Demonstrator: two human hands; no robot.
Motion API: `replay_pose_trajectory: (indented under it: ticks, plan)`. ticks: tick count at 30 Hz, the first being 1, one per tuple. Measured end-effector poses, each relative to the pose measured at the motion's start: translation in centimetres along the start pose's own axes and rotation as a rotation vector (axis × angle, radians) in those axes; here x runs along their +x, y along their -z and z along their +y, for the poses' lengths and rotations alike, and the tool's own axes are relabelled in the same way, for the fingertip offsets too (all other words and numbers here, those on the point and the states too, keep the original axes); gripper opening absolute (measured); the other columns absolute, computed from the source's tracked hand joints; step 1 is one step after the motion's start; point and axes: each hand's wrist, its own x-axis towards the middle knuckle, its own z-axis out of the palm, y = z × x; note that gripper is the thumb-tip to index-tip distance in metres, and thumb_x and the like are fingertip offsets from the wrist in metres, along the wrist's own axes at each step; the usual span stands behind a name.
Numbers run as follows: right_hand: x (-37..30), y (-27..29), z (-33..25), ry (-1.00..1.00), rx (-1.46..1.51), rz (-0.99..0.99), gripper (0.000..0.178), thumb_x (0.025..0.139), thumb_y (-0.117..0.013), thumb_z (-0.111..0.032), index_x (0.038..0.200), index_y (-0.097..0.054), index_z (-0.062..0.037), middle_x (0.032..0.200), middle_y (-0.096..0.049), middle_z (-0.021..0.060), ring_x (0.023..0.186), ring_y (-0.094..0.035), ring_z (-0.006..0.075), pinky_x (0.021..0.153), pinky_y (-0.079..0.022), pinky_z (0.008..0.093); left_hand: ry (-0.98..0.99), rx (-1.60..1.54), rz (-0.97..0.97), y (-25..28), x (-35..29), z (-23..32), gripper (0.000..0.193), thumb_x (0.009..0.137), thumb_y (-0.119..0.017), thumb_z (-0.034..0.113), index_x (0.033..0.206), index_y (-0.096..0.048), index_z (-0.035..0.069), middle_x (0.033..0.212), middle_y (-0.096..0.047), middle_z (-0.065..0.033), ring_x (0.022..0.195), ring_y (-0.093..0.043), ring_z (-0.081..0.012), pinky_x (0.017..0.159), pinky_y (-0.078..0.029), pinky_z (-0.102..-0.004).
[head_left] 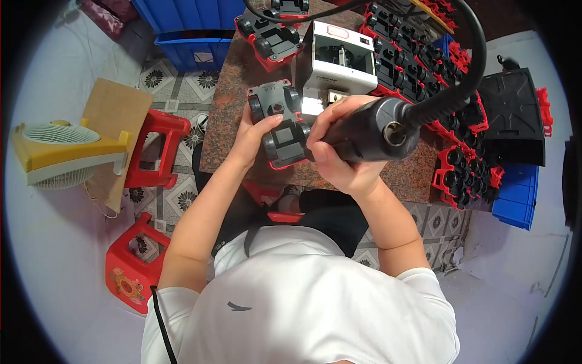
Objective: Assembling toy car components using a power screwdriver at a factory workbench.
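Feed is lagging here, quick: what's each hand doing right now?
Left hand: closed on the toy car, underside up.
Right hand: closed around the black power screwdriver, tip at the car.

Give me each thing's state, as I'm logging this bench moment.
Toy car: upside down, wheels up, held on the table.
Left hand: gripping the toy car.
Right hand: closed around the electric screwdriver.
Electric screwdriver: corded, tip against the car's underside.
Yellow fan: lying on floor.
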Motion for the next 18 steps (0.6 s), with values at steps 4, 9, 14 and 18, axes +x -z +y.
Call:
replay_pose_trajectory:
  ticks: [4, 9, 14, 18]
  plan:
    - [-0.1, -0.7, -0.2, -0.003, 0.026, 0.082, 0.041, 0.07, -0.068, 0.003, 0.103, -0.043, -0.0003, 0.073, -0.057, 0.0097, 0.059, -0.055, 0.0124, 0.053, -0.046, 0.0232, -0.014, -0.02, -0.003, 0.0, 0.1, -0.3, 0.058, 0.072, -0.07, 0.016, 0.121, -0.043, 0.005, 0.111, -0.053, -0.0081, 0.106, -0.051, -0.0182, 0.094, -0.039, -0.0321]
    - [0.1, -1.2, -0.5, -0.208, 0.192, 0.11, 0.045, 0.069, -0.069, 0.005, 0.106, -0.043, -0.0019, 0.076, -0.057, 0.008, 0.06, -0.055, 0.0109, 0.053, -0.046, 0.0223, -0.009, -0.022, -0.015, 0.1, 0.0, 0.0, 0.058, 0.072, -0.07, 0.015, 0.122, -0.042, 0.005, 0.112, -0.053, -0.0085, 0.106, -0.051, -0.0183, 0.095, -0.039, -0.0323]
    - [2.2, 1.3, -0.5, -0.021, 0.497, 0.452, 0.038, 0.07, -0.076, -0.005, 0.097, -0.05, 0.0002, 0.072, -0.059, 0.0053, 0.057, -0.053, 0.0082, 0.053, -0.046, 0.0214, 0.021, 0.042, 0.009, 0.0, -0.1, 0.1, 0.059, 0.072, -0.07, 0.016, 0.123, -0.042, 0.005, 0.112, -0.052, -0.0084, 0.106, -0.05, -0.0183, 0.094, -0.039, -0.0324]
    - [2.3, 3.4, 3.3, 0.027, 0.213, 0.426, 0.035, 0.073, -0.072, 0.001, 0.1, -0.049, 0.0005, 0.073, -0.059, 0.0057, 0.059, -0.052, 0.0071, 0.053, -0.042, 0.02, 0.008, 0.036, 0.001, 0.2, -0.1, 0.1, 0.059, 0.073, -0.069, 0.017, 0.124, -0.041, 0.005, 0.112, -0.052, -0.008, 0.105, -0.05, -0.018, 0.094, -0.038, -0.032]
